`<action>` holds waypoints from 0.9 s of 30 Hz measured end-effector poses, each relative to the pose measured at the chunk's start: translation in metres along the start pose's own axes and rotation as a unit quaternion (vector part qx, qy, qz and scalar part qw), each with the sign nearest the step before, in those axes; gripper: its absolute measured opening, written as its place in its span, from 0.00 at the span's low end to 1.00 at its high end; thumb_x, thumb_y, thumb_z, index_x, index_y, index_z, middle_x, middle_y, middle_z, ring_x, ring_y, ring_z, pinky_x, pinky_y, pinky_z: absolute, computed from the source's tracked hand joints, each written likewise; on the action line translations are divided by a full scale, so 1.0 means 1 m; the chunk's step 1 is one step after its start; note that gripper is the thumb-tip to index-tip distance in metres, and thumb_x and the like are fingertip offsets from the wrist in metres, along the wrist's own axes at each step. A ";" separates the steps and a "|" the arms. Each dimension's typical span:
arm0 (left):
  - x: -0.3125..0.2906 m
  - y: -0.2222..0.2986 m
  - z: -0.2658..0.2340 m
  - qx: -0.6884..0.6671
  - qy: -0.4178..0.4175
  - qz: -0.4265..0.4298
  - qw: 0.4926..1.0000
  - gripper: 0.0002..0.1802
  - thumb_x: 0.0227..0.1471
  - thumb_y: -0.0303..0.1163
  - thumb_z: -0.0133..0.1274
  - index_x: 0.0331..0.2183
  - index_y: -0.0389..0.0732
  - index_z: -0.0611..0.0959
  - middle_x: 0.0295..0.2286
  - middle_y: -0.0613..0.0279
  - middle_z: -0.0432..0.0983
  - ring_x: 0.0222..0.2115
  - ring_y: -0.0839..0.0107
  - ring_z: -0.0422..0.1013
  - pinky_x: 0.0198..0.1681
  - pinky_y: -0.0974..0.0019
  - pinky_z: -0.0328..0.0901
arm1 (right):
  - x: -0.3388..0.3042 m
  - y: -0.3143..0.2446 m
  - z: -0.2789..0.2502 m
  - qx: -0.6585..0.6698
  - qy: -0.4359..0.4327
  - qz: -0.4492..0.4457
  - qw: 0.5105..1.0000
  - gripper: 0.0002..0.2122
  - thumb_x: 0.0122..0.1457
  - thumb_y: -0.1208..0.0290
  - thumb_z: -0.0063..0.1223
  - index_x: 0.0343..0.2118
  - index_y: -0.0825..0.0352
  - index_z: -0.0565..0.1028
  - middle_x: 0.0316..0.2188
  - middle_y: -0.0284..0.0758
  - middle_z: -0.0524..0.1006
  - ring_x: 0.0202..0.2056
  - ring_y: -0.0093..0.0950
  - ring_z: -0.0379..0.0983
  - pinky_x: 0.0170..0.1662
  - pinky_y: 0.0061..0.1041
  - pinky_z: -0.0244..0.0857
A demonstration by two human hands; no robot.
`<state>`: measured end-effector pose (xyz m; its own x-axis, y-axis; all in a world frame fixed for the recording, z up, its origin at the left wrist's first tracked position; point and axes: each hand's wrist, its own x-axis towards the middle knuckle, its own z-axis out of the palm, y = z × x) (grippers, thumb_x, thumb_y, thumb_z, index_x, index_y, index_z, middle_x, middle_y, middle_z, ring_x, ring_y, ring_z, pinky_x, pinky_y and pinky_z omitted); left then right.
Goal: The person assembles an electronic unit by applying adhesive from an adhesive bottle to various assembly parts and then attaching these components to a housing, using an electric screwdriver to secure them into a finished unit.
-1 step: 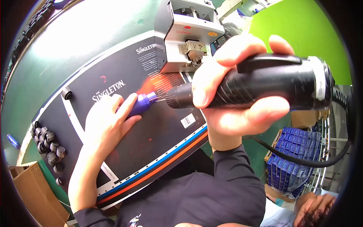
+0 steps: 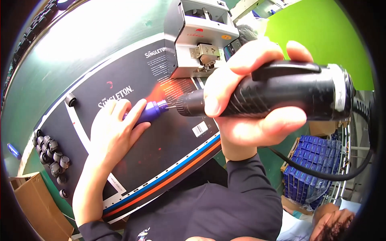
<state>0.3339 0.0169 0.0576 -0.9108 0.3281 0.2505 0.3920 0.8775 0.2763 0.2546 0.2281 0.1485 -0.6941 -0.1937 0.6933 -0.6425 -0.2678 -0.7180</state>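
Wrapped in my right hand is a black corded electric screwdriver, lying roughly level with its nose toward the left. From that nose a thin bit reaches the open neck of a small purple-blue cylindrical housing; I cannot tell how deep it goes. My left hand pinches the housing between thumb and fingers, just above the black printed mat. A reddish glow falls on the mat behind the housing.
Several black ring-like parts lie at the mat's left edge, with one black cap farther back. A grey metal machine stands at the far middle. The screwdriver's cable loops at right. Blue boxes are stacked beyond; another person is at lower right.
The rear end of the screwdriver has dipped slightly. My left hand and the purple-blue housing stay in nearly the same place.
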 end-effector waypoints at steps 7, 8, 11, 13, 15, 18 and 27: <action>0.004 0.000 0.002 0.002 -0.017 -0.020 1.000 0.25 0.57 0.43 0.58 0.53 0.42 0.78 0.35 0.57 0.71 0.37 0.61 0.69 0.41 0.59 0.67 | -0.004 0.004 0.006 0.031 -0.008 -0.010 0.999 0.39 0.61 0.38 0.53 0.65 0.61 0.56 0.38 0.50 0.74 0.16 0.32 0.72 0.19 0.27 0.71; 0.004 0.000 0.003 -0.007 -0.023 -0.029 0.999 0.24 0.58 0.43 0.57 0.52 0.41 0.79 0.35 0.57 0.71 0.37 0.60 0.70 0.41 0.59 0.67 | -0.005 0.005 0.007 0.037 -0.010 -0.011 0.999 0.39 0.61 0.39 0.54 0.65 0.61 0.56 0.38 0.50 0.74 0.16 0.32 0.72 0.19 0.27 0.71; 0.003 -0.001 0.004 -0.006 -0.016 -0.031 0.999 0.24 0.58 0.43 0.57 0.51 0.40 0.79 0.35 0.56 0.71 0.37 0.59 0.70 0.42 0.59 0.67 | -0.008 0.007 0.009 0.056 -0.014 -0.016 0.998 0.40 0.60 0.39 0.55 0.66 0.61 0.55 0.38 0.49 0.74 0.17 0.32 0.72 0.19 0.27 0.72; 0.004 -0.003 0.001 0.008 -0.012 -0.025 1.000 0.24 0.58 0.43 0.57 0.51 0.40 0.79 0.35 0.56 0.72 0.37 0.59 0.70 0.42 0.59 0.68 | -0.007 0.008 0.011 0.070 -0.016 -0.020 0.997 0.40 0.60 0.39 0.56 0.66 0.61 0.55 0.37 0.49 0.74 0.17 0.32 0.72 0.19 0.27 0.72; 0.005 -0.004 0.002 0.021 -0.007 -0.019 1.000 0.24 0.58 0.43 0.57 0.51 0.40 0.80 0.35 0.56 0.72 0.37 0.59 0.71 0.42 0.59 0.68 | -0.009 0.008 0.011 0.082 -0.018 -0.023 0.996 0.41 0.59 0.40 0.56 0.66 0.60 0.54 0.37 0.48 0.73 0.17 0.32 0.73 0.19 0.27 0.72; 0.005 -0.006 0.004 0.019 0.001 -0.016 1.000 0.24 0.59 0.43 0.57 0.52 0.40 0.80 0.35 0.56 0.73 0.37 0.59 0.71 0.41 0.58 0.68 | -0.010 0.009 0.012 0.099 -0.020 -0.027 0.995 0.42 0.58 0.40 0.58 0.67 0.60 0.54 0.36 0.48 0.73 0.17 0.33 0.73 0.19 0.27 0.73; 0.008 -0.009 -0.003 -0.023 -0.008 -0.029 0.999 0.27 0.58 0.47 0.58 0.52 0.40 0.80 0.34 0.54 0.75 0.34 0.57 0.75 0.39 0.57 0.70 | -0.002 0.029 -0.009 0.098 -0.199 -0.073 0.972 0.40 0.52 0.45 0.67 0.62 0.55 0.58 0.34 0.46 0.75 0.21 0.36 0.75 0.23 0.32 0.75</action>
<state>0.3237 0.0110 0.0595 -0.9341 0.2834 0.2171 0.3438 0.8780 0.3332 0.2343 0.2288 0.1261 -0.3941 -0.4794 0.7841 -0.6230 -0.4878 -0.6115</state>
